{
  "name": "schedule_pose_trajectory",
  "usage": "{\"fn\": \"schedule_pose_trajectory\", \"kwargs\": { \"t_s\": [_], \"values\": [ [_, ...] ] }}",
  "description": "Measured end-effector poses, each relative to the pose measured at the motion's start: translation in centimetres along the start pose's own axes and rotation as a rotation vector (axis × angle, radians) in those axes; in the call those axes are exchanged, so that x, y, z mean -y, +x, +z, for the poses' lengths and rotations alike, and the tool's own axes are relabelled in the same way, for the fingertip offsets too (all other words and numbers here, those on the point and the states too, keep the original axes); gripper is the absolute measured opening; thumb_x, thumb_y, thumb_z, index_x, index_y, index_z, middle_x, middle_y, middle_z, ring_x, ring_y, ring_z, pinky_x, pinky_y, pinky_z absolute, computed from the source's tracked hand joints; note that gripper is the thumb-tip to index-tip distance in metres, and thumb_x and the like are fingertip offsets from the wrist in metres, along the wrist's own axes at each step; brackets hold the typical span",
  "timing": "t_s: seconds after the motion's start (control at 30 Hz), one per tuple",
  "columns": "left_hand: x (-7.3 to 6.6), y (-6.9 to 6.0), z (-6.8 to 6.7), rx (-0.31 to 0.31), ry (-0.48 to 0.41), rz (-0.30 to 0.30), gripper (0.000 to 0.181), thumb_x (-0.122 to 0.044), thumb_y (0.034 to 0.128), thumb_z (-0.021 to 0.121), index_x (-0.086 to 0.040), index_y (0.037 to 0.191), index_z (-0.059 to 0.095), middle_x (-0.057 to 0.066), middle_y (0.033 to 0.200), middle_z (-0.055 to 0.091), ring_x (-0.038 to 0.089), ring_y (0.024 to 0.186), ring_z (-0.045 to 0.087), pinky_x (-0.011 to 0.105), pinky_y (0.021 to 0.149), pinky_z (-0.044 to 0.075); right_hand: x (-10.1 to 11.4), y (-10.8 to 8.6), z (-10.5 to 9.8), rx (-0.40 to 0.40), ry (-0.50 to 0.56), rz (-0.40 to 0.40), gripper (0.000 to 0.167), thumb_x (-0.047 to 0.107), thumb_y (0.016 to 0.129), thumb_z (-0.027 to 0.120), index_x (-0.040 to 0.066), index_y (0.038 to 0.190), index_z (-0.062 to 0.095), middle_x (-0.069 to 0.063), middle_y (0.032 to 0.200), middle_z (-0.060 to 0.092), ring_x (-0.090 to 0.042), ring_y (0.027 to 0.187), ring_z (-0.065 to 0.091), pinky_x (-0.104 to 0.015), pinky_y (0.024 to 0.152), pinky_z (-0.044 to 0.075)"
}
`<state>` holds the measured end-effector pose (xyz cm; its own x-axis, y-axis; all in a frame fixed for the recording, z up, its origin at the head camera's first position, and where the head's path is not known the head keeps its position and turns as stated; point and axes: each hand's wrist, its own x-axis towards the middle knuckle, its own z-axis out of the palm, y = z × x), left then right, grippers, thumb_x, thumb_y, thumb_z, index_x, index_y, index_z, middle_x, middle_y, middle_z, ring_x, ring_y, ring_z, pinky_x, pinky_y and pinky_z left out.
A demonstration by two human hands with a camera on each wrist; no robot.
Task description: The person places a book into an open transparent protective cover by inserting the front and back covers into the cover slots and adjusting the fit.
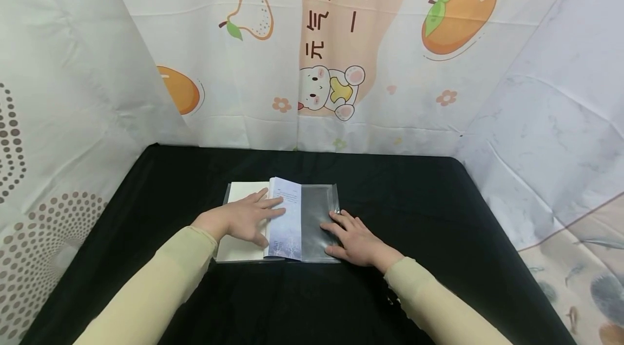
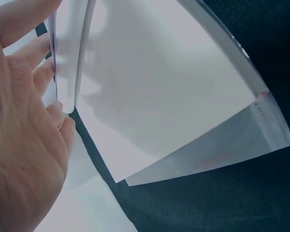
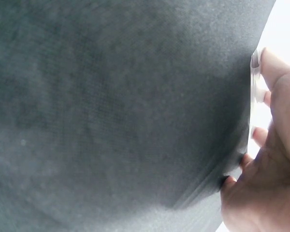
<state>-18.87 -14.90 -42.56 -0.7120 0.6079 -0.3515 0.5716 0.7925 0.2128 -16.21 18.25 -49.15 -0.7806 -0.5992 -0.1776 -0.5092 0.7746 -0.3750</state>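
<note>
An opened book lies on the black cloth, with a cream page (image 1: 239,251) at the left and a lavender printed cover (image 1: 290,215) in the middle. A clear plastic book cover (image 1: 313,220) extends past it to the right. Fingers spread, my left hand (image 1: 246,219) rests across the cream page and the lavender cover's left side. The right hand (image 1: 358,243) touches the plastic's right edge with its fingers apart. In the left wrist view, clear plastic (image 2: 217,150) sticks out beyond a white sheet (image 2: 154,92). The right wrist view shows fingertips at the plastic edge (image 3: 254,92).
Black cloth (image 1: 409,209) covers the table around the book. A printed white curtain (image 1: 263,79) hangs behind the far edge, with more hanging cloth at the left (image 1: 73,90) and right (image 1: 551,117).
</note>
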Motion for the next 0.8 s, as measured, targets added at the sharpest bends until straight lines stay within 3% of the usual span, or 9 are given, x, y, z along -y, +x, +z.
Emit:
{"fn": "schedule_pose_trajectory", "kwargs": {
  "t_s": [0.23, 0.53, 0.8],
  "values": [
    [0.05, 0.24, 0.19, -0.007, 0.023, 0.013, 0.098, -0.067, 0.0772, 0.077, -0.026, 0.158, 0.041, -0.001, 0.17, 0.022, 0.033, 0.159, 0.005, 0.052, 0.126, 0.015, 0.08, -0.01, -0.1, 0.006, -0.002, 0.005, 0.063, 0.054, 0.103, 0.053, 0.026, 0.157, 0.04, -0.008, 0.171, 0.017, -0.038, 0.157, 0.009, -0.063, 0.122, 0.016],
    [-0.32, 0.36, 0.4, -0.005, -0.003, -0.008, 0.096, -0.064, 0.078, 0.079, -0.028, 0.159, 0.04, -0.004, 0.171, 0.019, 0.029, 0.159, 0.007, 0.052, 0.123, 0.023, 0.12, -0.06, -0.07, 0.003, 0.001, 0.004, 0.062, 0.053, 0.103, 0.054, 0.026, 0.157, 0.04, -0.008, 0.171, 0.017, -0.038, 0.157, 0.009, -0.064, 0.122, 0.016],
    [-0.61, 0.43, 0.55, -0.012, 0.025, -0.02, 0.095, -0.06, 0.0785, 0.08, -0.027, 0.158, 0.041, -0.004, 0.171, 0.02, 0.028, 0.159, 0.008, 0.049, 0.125, 0.021, 0.0, 0.02, 0.07, -0.004, -0.002, -0.004, 0.062, 0.054, 0.103, 0.053, 0.026, 0.157, 0.04, -0.008, 0.171, 0.017, -0.038, 0.157, 0.009, -0.064, 0.121, 0.017]
  ]
}}
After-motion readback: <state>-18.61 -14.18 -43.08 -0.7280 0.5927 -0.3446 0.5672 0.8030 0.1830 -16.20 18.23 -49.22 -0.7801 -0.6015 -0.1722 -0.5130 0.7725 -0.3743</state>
